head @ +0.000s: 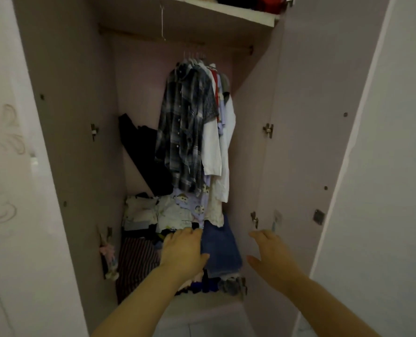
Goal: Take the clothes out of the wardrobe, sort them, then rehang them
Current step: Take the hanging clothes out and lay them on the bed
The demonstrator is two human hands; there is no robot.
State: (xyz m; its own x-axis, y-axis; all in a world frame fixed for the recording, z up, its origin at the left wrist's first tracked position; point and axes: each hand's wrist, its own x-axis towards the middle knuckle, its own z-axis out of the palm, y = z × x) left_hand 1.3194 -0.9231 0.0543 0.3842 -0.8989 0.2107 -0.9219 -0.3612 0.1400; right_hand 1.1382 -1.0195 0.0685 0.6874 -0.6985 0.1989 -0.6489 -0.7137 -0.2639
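Both bare forearms are reaching forward into the open wardrobe point(75, 117). The left hand point(181, 251) is lying palm down on the heap of clothes point(168, 215) piled on the wardrobe floor, fingers spread and slightly curled, clamped on nothing, its fingertips touching the edge of a folded blue denim garment point(220, 249). The right hand point(271, 256) is hovering just in front of the right door's inner edge, fingers apart and holding nothing; whether it is touching the panel cannot be told. To the left of the left hand a dark striped garment point(135, 261) is lying in the heap, and behind it pale folded items and a lilac cartoon-print cloth point(190, 203) are sitting on top. Farther in, a cluster of garments is hanging from the rail point(153, 37) towards the right: a grey plaid shirt point(182, 127) in front, a white long-sleeved shirt point(222, 142) just beside it, others packed behind. A black garment point(141, 152) is leaning against the back wall at the left. Above, a shelf point(226, 13) is carrying red and dark items point(262, 2), partly cut off.
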